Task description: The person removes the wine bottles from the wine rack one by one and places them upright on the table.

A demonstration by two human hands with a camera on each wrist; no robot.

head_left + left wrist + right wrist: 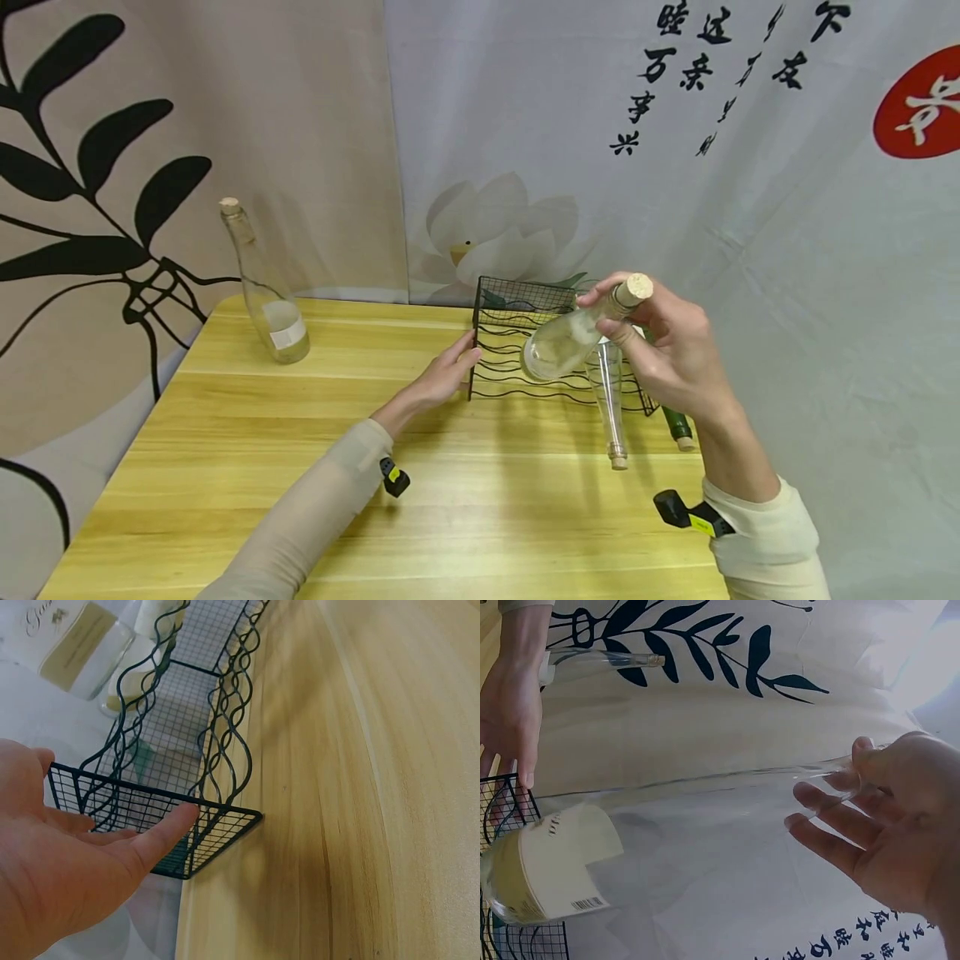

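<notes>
My right hand [678,346] grips a clear glass bottle [555,350] by its neck, just below the cork. The bottle is tilted over a black wire rack [517,392], its base down and to the left. In the right wrist view a pale label [574,862] shows near the base. My left hand [438,379] touches the left end of the rack. Seen from the left wrist, the thumb [169,832] lies straight along the mesh end panel [150,802]. Another clear corked bottle [611,408] lies in the rack, neck toward me.
A green bottle neck [677,425] sticks out at the rack's right end, mostly behind my right hand. At the table's far left stands a clear corked bottle [273,312] with a white label. Behind the wooden table [487,517] hangs a printed cloth [525,108].
</notes>
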